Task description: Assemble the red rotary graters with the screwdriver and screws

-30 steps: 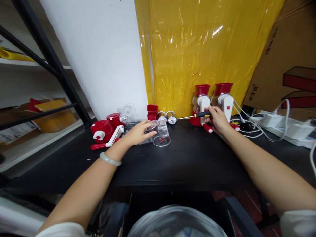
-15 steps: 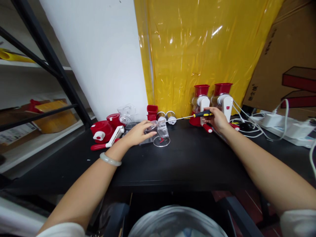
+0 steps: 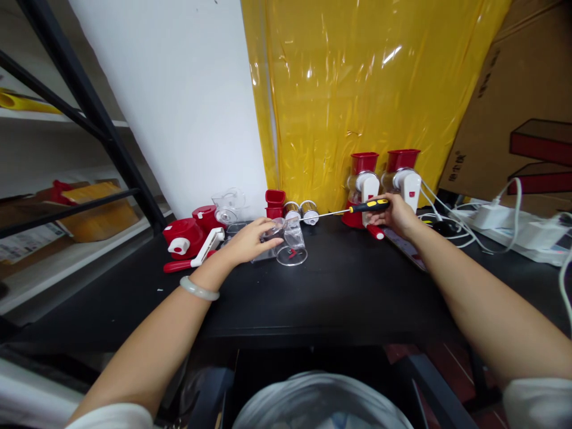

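My left hand (image 3: 248, 240) is closed around a clear plastic housing (image 3: 289, 243) that lies on its side on the black table (image 3: 330, 292). A pale bangle sits on that wrist. My right hand (image 3: 395, 217) grips the black-and-yellow handle of a screwdriver (image 3: 348, 210). Its thin shaft points left, and the tip reaches the top of the clear housing. Just behind my right hand stand two assembled red-and-white rotary graters (image 3: 384, 179).
Red grater bases with a white crank (image 3: 190, 238) and clear parts lie at the left. A red cup and two metal drums (image 3: 300, 211) stand by the yellow sheet. White chargers and cables (image 3: 500, 223) crowd the right. A black rack (image 3: 84, 101) rises on the left.
My right hand has lifted the screwdriver's handle slightly and drawn it a little to the right. The left hand and the clear housing stayed put.
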Tool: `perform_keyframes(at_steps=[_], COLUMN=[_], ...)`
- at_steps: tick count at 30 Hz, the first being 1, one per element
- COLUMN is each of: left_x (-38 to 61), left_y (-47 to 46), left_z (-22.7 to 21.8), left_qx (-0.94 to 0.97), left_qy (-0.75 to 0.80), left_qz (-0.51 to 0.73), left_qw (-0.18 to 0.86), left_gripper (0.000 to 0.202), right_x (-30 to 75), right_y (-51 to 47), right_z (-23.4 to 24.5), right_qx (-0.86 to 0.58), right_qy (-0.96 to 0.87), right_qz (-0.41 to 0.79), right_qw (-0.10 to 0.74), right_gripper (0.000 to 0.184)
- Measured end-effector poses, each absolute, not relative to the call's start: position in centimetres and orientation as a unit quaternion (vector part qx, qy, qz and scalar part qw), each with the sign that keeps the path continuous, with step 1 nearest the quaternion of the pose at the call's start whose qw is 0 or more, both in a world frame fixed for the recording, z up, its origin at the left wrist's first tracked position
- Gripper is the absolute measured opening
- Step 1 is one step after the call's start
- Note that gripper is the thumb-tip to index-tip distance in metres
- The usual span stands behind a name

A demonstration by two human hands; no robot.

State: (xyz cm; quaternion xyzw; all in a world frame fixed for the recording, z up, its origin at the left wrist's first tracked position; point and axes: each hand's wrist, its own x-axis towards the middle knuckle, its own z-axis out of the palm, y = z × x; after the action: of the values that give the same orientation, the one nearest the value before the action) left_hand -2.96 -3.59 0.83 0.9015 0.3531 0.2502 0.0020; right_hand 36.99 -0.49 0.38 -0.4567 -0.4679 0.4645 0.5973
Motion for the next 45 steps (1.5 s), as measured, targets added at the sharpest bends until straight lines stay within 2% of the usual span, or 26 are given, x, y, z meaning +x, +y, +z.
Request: perform_keyframes(at_steps=[5,9,14,20,29,45], left_x=[-2.8,-2.8,-2.9,-2.9,-2.9,-2.9], left_y=[-3.8,-3.8,-3.7,-3.7,-3.6,-3.6], left_z=[0.9,0.9,0.9,0.8,0.7,0.7], left_qx=[0.9,0.9,0.902,0.901,0.901,0.902], left_qy=[0.353,0.353,0.351,0.352,0.354,0.357], left_qz=[0.255,0.255,0.251,0.253,0.251,0.244], left_qw=[0.009,0.006,0.007,0.006,0.003,0.002], left_gripper=[0.045,0.044,0.044,0.044,0.044,0.045], right_x=[38.3,38.5,38.1,38.0,38.7,39.2], right_y=[-0.5,-0.7,-1.2,-1.1,-1.0,-0.9], right_z=[0.7,0.8,1.0,0.8,1.2,0.8], right_qx=[-0.421,-0.414,-0.421,-0.441,-0.424,-0.443], right_qy=[-0.498,-0.524,-0.523,-0.537,-0.502,-0.562], right_qz=[0.461,0.466,0.451,0.427,0.485,0.417], right_qw=[0.603,0.581,0.589,0.579,0.577,0.561], right_gripper=[0.021,0.025,0.02,0.027,0.023,0.022])
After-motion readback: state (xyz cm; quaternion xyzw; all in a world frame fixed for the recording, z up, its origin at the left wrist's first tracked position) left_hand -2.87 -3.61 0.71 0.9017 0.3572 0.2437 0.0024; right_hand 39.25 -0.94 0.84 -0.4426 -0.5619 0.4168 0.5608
